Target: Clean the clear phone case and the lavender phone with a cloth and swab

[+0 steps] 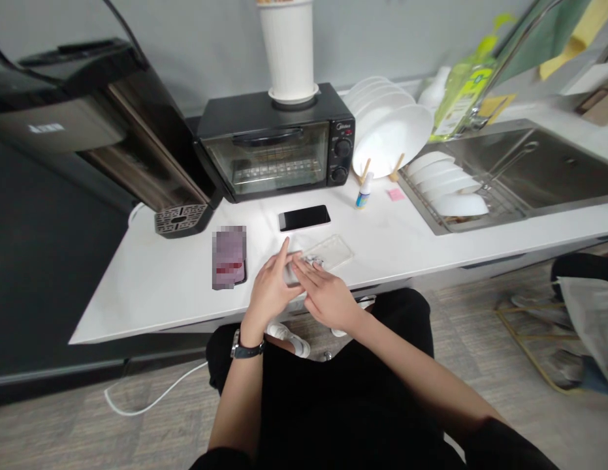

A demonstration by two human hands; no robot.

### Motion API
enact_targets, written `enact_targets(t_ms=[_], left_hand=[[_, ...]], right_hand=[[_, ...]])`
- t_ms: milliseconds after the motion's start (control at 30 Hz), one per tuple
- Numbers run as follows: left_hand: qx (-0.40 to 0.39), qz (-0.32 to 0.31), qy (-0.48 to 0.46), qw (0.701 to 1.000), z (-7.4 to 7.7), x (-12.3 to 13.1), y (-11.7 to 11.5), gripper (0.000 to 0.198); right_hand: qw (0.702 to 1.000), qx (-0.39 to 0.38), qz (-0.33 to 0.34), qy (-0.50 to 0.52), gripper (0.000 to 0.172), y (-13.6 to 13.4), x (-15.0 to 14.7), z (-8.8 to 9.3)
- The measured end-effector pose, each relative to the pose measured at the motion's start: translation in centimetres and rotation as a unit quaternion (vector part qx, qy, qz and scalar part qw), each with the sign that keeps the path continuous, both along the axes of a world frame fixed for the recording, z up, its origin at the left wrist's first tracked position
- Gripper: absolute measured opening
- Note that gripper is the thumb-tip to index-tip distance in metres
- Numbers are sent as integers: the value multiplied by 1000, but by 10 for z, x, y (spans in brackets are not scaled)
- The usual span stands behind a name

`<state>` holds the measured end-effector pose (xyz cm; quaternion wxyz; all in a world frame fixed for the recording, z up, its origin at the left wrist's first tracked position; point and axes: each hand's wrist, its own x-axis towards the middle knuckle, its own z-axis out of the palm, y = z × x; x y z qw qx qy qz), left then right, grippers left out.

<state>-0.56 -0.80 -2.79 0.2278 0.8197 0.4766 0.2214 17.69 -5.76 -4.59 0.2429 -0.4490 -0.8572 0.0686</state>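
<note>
My left hand [270,287] and my right hand [322,292] meet over the near edge of the white counter [151,287]. Both touch a clear phone case [328,251] that lies flat there. The left hand's fingers are stretched out, its forefinger pointing up past the case's left end. My right hand lies flat with its fingers extended onto the case. A black phone [304,217] lies face up just beyond the case. A blurred pinkish phone-sized object [228,256] lies to the left of my left hand.
A black toaster oven [272,147] with a white ribbed vase [288,49] on top stands at the back. A black water dispenser [112,124] stands left. White plates [392,127], a small bottle [364,190], a pink note [395,194] and a sink [529,163] with bowls are right.
</note>
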Motion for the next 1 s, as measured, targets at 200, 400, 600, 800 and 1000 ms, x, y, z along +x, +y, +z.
enact_targets(t_ms=[200,400,600,800,1000], left_hand=[[14,-1,-4,1000,-2,3,5,118],[2,-5,-6,1000,-2,6,6,116],[11,-11,-11,1000,-5,5,8,110],[41,-16,16,999,-14,-4,6,97],[30,13,27,999,-11,-1,4,104]], right_hand=[[998,20,-47,-22,64,-6,43,-3],[983,9,-181,-39,61,18,62,-5],[979,-14,-204,-24,68,40,9,1],[994,-17,-104,19,71,23,-33,5],[997,-13,-70,34,74,0,-21,3]])
